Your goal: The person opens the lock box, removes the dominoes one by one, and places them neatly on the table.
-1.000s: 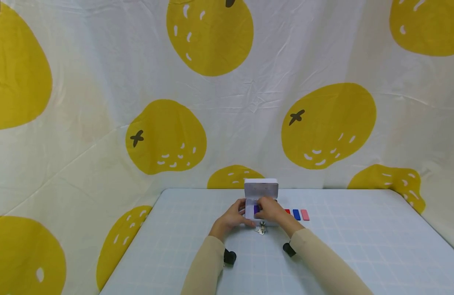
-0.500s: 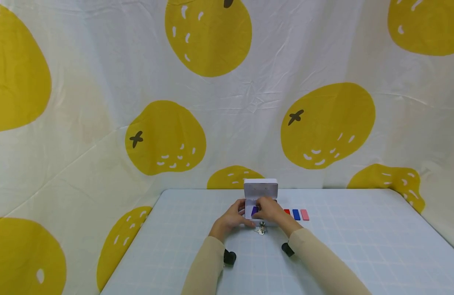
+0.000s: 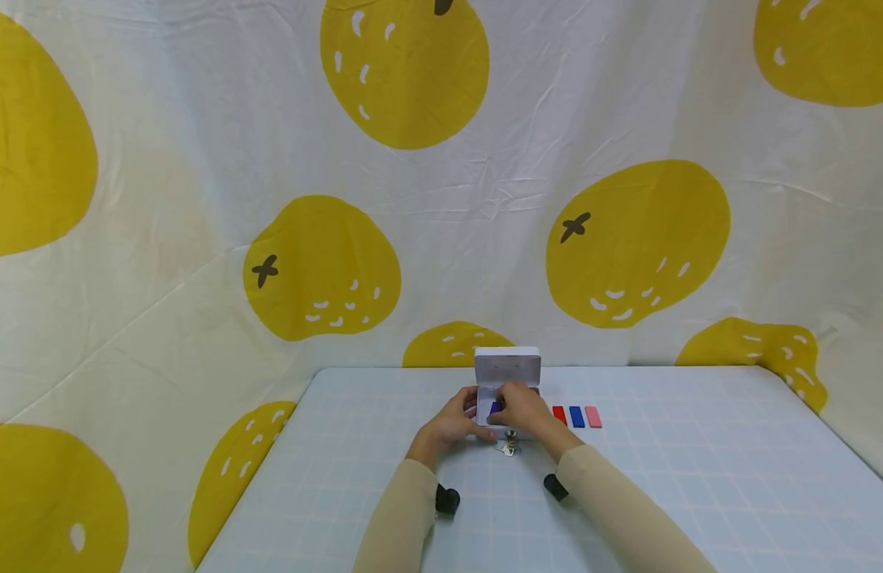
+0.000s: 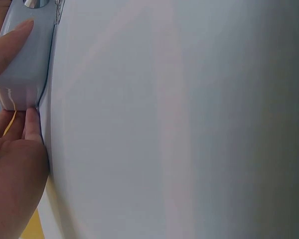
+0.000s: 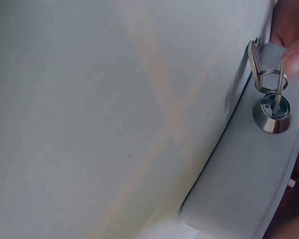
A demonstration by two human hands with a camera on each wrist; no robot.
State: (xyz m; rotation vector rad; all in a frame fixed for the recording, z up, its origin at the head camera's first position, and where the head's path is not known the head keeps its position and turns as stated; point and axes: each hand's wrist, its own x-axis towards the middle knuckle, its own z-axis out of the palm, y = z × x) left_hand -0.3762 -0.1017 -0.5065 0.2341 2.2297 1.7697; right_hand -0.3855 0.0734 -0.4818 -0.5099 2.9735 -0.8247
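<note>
A small white lock box (image 3: 508, 369) stands on the table with its lid raised. My left hand (image 3: 453, 418) grips its left end; in the left wrist view the thumb lies on the front wall (image 4: 27, 64) and the other fingers touch the end. My right hand (image 3: 525, 407) reaches into the box from the right, its fingers at a purple rectangular block (image 3: 496, 407) that it seems to pinch; the hand covers part of the block. In the right wrist view a key ring (image 5: 271, 74) hangs from a key in the front lock (image 5: 272, 114).
Right of the box, a red block (image 3: 559, 414), a blue block (image 3: 576, 416) and a pink block (image 3: 593, 417) lie in a row on the pale checked table (image 3: 341, 477). Behind the table hangs a white cloth (image 3: 448, 239) printed with yellow fruit.
The purple block has tilted and shifted slightly left inside the box with my right hand's fingers. My right forearm has moved a little left, and more of the red block shows. My left hand stays put.
</note>
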